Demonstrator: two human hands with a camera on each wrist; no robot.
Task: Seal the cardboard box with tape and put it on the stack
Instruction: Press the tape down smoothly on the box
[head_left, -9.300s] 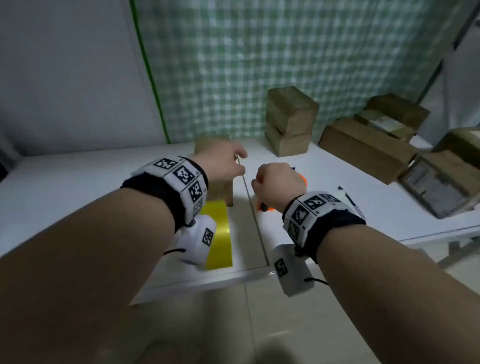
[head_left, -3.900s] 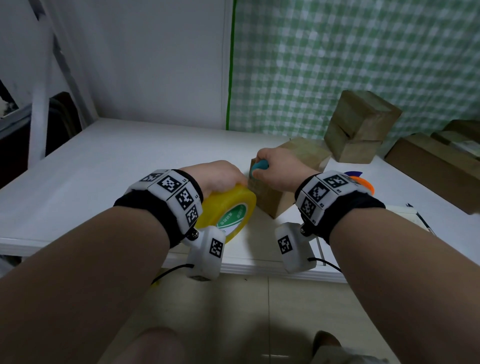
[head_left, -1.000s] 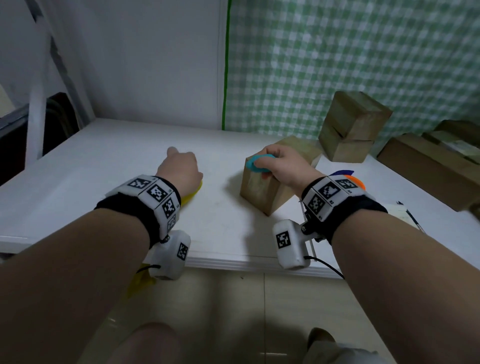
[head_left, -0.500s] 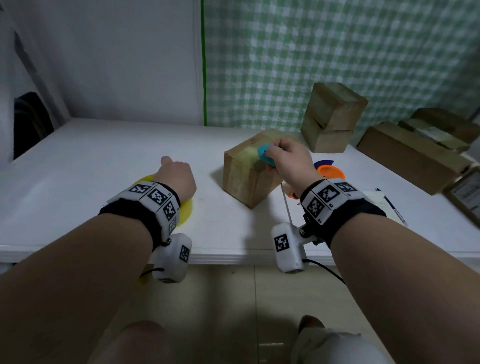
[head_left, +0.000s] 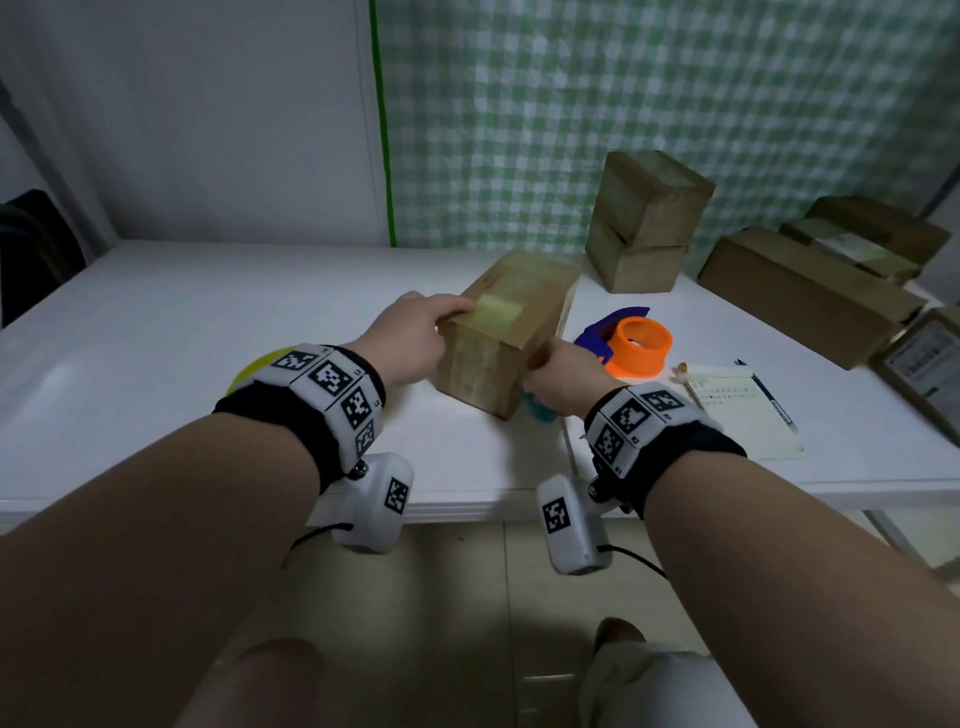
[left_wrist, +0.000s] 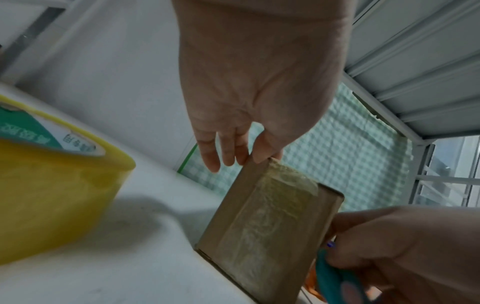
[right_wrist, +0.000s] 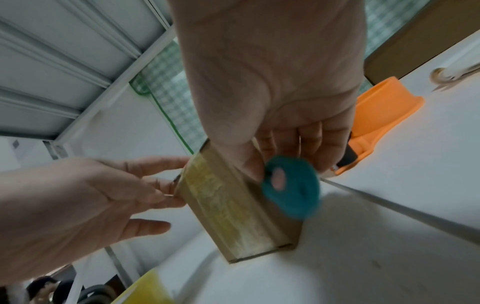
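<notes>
We hold the cardboard box (head_left: 506, 332) on the white table (head_left: 156, 332), between our hands. Yellowish clear tape runs along its top and down the near end, wrinkled there. Our left hand (head_left: 413, 338) rests straight fingers on its left top edge. Our right hand (head_left: 563, 376) is against its right side, fingers curled round a teal cutter (right_wrist: 291, 190). The two-box stack (head_left: 644, 221) stands farther right, the yellow tape roll (left_wrist: 46, 181) near left.
</notes>
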